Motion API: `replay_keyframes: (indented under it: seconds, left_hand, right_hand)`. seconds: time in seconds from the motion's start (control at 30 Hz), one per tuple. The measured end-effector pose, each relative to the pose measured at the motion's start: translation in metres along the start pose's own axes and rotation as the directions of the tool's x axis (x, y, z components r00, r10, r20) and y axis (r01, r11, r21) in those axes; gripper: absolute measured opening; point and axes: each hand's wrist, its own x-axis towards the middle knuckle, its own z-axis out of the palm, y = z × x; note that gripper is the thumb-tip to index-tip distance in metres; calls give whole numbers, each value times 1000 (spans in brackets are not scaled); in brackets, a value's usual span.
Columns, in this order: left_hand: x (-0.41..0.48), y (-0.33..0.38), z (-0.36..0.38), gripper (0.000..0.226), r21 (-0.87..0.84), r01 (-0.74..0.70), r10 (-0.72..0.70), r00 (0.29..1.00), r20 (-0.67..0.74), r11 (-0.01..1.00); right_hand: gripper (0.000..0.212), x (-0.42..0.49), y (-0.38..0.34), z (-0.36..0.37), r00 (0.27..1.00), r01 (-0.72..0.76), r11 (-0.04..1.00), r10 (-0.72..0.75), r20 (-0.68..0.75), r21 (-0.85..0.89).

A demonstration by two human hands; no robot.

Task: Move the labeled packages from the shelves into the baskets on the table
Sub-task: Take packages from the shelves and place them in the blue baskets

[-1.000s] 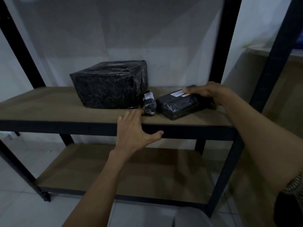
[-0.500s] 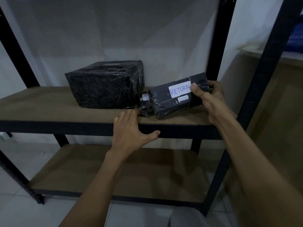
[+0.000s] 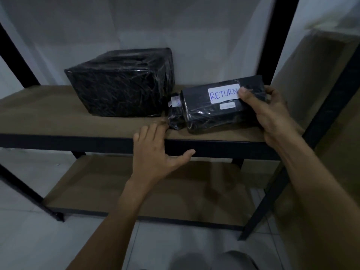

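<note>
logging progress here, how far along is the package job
Done: nothing I can confirm; no basket is in view. In hand: the right hand grips the RETURN package, tipped up with its label facing the camera. The left hand rests on the shelf edge. Left: that package, the small package beside it and the box have yet to leave the shelf.

Three black plastic-wrapped packages (large box (image 3: 120, 82), small bundle (image 3: 175, 117), RETURN-labelled parcel (image 3: 210, 115)), two brown board shelves (image 3: 48, 114), one left hand (image 3: 155, 152), one right hand (image 3: 272, 114).
</note>
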Motion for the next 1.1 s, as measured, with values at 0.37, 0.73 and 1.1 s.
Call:
replay_keyframes:
  seconds: [0.37,0.73,1.1]
  left_hand:
    - [42,18,-85,81,-91,436,-257,673,694,895]
    - [80,108,-306,42,-49,594,-171,308,936,803]
    - [70,245,-442,55,-133,575,-87,340,937,807]
  right_hand:
    - [55,-60,-74,-7,875,-480,876,482,-47,56]
    - [54,-191,-259,-60,687,-716,684,726,-29,140]
    - [40,-315,-395,-179,705,-666,716,696,-138,209]
